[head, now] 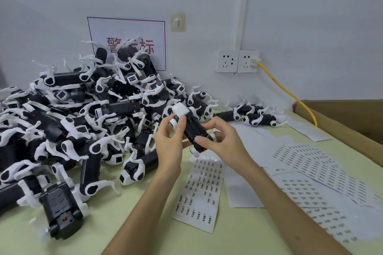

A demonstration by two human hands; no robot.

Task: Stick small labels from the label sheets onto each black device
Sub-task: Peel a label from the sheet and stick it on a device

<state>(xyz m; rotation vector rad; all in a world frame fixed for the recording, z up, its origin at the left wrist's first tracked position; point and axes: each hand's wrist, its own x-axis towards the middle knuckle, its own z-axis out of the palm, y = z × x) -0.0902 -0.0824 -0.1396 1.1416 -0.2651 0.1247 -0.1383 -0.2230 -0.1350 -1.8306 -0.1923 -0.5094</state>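
Observation:
I hold one black device [193, 128] with white legs and a white head in the air above the table, underside turned up. My left hand [170, 141] grips its upper end near the white head. My right hand [223, 141] holds its lower end, thumb pressed on the black body. A narrow label sheet [200, 192] lies on the table just below my hands. More label sheets [306, 174] are spread out to the right. A big pile of black devices [83, 114] fills the left side.
A few devices [255, 116] lie apart at the back right. A cardboard box [348, 118] borders the table's right edge. A yellow cable [290, 93] runs from the wall sockets [238, 61] down behind the box. One device [60, 211] lies close at the front left.

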